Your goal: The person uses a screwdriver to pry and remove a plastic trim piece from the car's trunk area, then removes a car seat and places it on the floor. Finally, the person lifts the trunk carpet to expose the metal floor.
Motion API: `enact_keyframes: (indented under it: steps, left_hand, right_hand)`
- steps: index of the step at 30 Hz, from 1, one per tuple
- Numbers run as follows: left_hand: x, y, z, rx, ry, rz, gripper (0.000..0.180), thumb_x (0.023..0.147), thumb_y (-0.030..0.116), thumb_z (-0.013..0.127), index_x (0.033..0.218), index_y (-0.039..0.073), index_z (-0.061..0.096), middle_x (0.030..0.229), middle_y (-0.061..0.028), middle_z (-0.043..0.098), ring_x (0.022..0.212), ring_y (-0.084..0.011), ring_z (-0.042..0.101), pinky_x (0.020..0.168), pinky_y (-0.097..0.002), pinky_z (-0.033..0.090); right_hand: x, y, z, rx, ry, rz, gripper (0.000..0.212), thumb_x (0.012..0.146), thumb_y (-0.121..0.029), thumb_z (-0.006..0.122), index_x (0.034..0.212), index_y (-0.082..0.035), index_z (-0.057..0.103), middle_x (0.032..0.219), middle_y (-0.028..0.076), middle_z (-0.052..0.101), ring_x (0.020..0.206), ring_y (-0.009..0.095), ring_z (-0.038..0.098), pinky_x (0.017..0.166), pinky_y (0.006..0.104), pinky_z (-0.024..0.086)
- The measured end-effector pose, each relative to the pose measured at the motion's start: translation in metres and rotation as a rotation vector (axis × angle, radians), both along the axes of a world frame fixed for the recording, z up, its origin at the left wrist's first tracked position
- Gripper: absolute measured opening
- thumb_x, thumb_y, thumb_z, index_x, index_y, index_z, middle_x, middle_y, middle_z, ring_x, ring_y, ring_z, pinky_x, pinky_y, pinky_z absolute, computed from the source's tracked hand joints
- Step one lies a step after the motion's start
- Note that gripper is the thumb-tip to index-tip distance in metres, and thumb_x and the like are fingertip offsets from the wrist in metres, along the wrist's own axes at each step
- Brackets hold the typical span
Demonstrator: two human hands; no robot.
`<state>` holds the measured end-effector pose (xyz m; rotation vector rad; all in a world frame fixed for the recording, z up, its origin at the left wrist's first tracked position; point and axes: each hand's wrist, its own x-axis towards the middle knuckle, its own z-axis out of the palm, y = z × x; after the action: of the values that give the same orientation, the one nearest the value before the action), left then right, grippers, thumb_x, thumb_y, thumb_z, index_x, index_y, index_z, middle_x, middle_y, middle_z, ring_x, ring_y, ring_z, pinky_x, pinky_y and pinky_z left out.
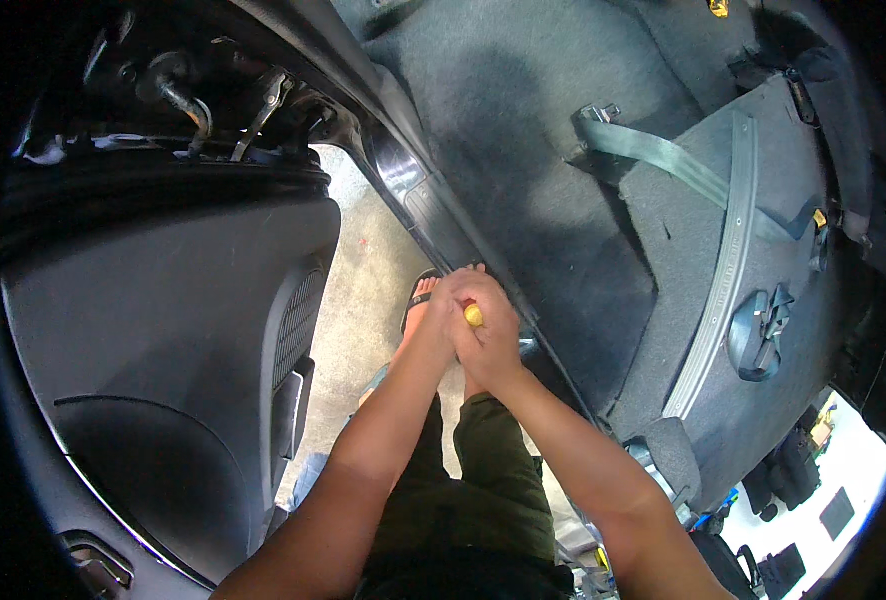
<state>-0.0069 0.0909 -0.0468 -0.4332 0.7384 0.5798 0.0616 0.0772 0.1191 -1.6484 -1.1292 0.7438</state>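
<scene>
By the sill (443, 212) and open car door (163, 290): left hand (457, 296) and right hand (496, 328) clasped together, seen from above.
Hands: closed around a yellow thing (474, 315).
Yellow thing: between the hands, 1 rounded end showing; the rest is hidden, so its kind cannot be told.
Pale ground (355, 240): a loose or uneven squeeze could let the thing drop here.
Toes (426, 285): bare in a sandal (421, 299), partly behind the hands; a drop might strike them.

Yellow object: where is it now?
Head view, just right of centre: the yellow object shows between the left hand and right hand, left of the door sill.
</scene>
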Motion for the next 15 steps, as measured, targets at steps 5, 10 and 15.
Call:
enact_keyframes:
  steps: [5,10,15]
  left_hand:
    - [-0.012,0.019,0.046,0.074,-0.062,-0.138,0.022,0.104,0.028,0.056,0.101,0.008,0.066,0.091,-0.0078,0.068,0.085,-0.0236,0.067,0.081,-0.0391,0.057]
    - [-0.002,0.042,0.050,-0.127,0.197,-0.402,0.023,0.102,0.028,0.060,0.090,0.008,0.063,0.079,-0.0049,0.064,0.072,-0.0223,0.061,0.070,-0.0373,0.053]
    - [0.001,0.029,0.009,-0.133,0.215,-0.351,0.020,0.104,0.023,0.058,0.091,0.009,0.063,0.079,-0.0050,0.063,0.069,-0.0220,0.059,0.069,-0.0363,0.052]
  right_hand:
    - [0.025,0.004,0.005,-0.073,0.010,0.224,0.017,0.082,-0.013,0.065,0.095,-0.004,0.061,0.104,0.017,0.067,0.105,0.039,0.063,0.100,0.0483,0.046]
    - [0.024,0.004,0.032,-0.309,-0.442,0.526,0.028,0.085,-0.023,0.066,0.100,0.000,0.064,0.115,0.019,0.065,0.106,0.038,0.064,0.091,0.0493,0.052]
    - [0.004,0.005,0.047,-0.565,-0.446,0.171,0.037,0.089,-0.022,0.068,0.116,0.001,0.063,0.104,0.020,0.063,0.091,0.036,0.065,0.075,0.0442,0.054]
